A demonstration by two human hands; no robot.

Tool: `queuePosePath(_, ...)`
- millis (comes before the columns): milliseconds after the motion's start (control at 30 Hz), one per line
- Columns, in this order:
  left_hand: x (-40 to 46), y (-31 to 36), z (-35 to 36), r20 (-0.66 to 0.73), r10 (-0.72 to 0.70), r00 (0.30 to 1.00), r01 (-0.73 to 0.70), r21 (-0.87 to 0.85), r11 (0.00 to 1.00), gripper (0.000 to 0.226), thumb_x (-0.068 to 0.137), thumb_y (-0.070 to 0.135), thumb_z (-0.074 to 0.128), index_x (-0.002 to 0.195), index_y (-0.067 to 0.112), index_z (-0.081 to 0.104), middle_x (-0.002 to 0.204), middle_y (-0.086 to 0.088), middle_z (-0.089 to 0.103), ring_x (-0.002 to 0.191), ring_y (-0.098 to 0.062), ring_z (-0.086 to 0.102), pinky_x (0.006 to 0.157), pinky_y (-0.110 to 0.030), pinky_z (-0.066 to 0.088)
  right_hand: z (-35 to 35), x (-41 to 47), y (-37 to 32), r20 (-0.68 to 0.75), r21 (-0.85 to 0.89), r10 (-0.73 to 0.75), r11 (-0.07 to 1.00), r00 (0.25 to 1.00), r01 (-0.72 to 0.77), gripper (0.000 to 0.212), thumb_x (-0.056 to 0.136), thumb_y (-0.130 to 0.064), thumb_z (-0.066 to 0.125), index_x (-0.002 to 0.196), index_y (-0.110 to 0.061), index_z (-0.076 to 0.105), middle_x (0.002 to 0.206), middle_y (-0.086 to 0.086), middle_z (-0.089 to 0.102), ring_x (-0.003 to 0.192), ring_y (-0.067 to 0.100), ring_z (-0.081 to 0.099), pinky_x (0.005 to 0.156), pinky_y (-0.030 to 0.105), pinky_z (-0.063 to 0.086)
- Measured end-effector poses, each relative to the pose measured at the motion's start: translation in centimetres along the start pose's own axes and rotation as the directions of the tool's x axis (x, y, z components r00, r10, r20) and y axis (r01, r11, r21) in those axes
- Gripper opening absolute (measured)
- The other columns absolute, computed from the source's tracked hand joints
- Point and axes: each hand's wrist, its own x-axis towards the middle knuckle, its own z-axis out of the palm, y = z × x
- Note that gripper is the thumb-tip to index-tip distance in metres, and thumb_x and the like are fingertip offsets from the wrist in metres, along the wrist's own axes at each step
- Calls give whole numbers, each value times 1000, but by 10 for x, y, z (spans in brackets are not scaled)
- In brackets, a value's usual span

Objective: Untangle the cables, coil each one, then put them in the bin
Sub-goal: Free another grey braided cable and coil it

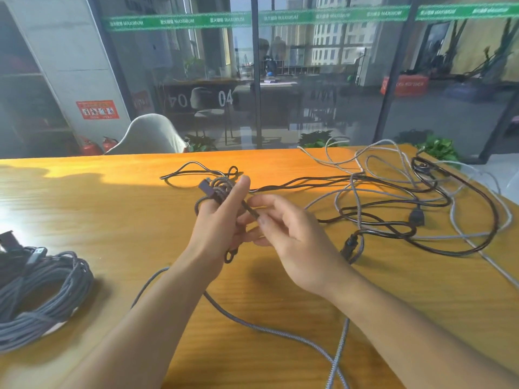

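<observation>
Your left hand [217, 220] gripping a small coil [222, 192] of grey cable, your right hand [283, 234] pinching its loose strand [250, 210], tangled cables [393, 203] on the bench [112, 192]

You have 2 hands up, your left hand [217, 220] and your right hand [283, 237]. You can see 1 wooden table [98, 209]. On it sits 1 finished gray coil [42, 287]. There is 1 small coil [222, 189] (in your left hand). The tangled pile [407, 203] has too many loops to count.
</observation>
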Motion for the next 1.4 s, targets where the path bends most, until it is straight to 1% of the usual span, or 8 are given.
queuePosePath(133, 8, -3, -4, -77, -22, 997, 20, -17, 1000, 38, 102, 39, 59, 75, 15, 46, 57, -1, 33, 46, -15, 22, 46, -26, 18, -2, -1, 1, -78, -260, 74, 961, 994, -92, 14, 110, -28, 46, 114, -29, 59, 97, -11, 75, 84, 8, 74, 85, 43, 60)
queuePosePath(267, 16, 3, -19, -162, 26, 987, -37, -70, 997, 31, 103, 28, 54, 75, 17, 45, 58, 1, 25, 48, -15, 18, 42, -24, 16, -4, -5, 5, 113, -584, 171, 809, 979, -74, 25, 112, -32, 37, 108, -27, 61, 81, -10, 72, 68, 6, 69, 67, 26, 52)
queuePosePath(400, 19, 5, -32, -189, 37, 981, -54, -89, 995, 33, 103, 33, 52, 75, 18, 49, 56, 0, 46, 46, -19, 31, 50, -29, 24, 0, -5, 9, 300, -479, 127, 877, 945, 34, 29, 113, -27, 36, 127, -22, 60, 89, -12, 73, 70, 7, 69, 65, 16, 44)
queuePosePath(600, 10, 16, -26, -88, 107, 990, -123, -210, 970, 37, 107, 36, 48, 75, 17, 48, 69, -14, 64, 63, -30, 61, 61, -32, 52, 1, -2, 32, 469, -71, 120, 993, 875, -98, 30, 113, -9, 36, 139, -10, 51, 111, 3, 68, 83, 19, 66, 84, 30, 55)
queuePosePath(900, -1, 41, -40, 120, 177, 977, -116, -398, 910, 47, 107, 52, 38, 72, 20, 37, 51, 4, 25, 41, -13, 20, 44, -26, 17, -25, 14, 46, 304, -537, 107, 840, 947, 78, 57, 99, -69, 45, 77, -20, 65, 66, 8, 59, 58, 8, 47, 61, 26, 35)
queuePosePath(1100, -2, 53, -75, 149, 185, 971, -96, -466, 880, 60, 103, 69, 27, 62, 26, 34, 43, 12, 21, 34, -5, 14, 46, -29, 5, -82, 32, 82, 80, -804, 50, 593, 996, 35, 35, 98, -62, 53, 86, -33, 69, 86, -16, 59, 94, 13, 49, 97, 37, 32)
queuePosePath(1233, -5, 51, -69, 294, 148, 944, -9, -426, 905, 65, 97, 76, 20, 59, 26, 35, 40, 12, 22, 34, -9, 8, 40, -27, 7, -98, 28, 76, 20, -738, 241, 658, 970, -148, 21, 103, -33, 62, 84, -37, 70, 102, -20, 72, 102, 12, 51, 99, 35, 34)
queuePosePath(1400, -3, 47, -66, 430, 120, 895, 69, -399, 914, 61, 106, 62, 22, 60, 24, 36, 39, 11, 26, 33, -11, 10, 33, -20, 20, -121, 15, 56, 312, -467, 379, 860, 871, -207, 13, 91, -40, 79, 99, -30, 77, 87, -11, 69, 83, 4, 60, 82, 27, 47)
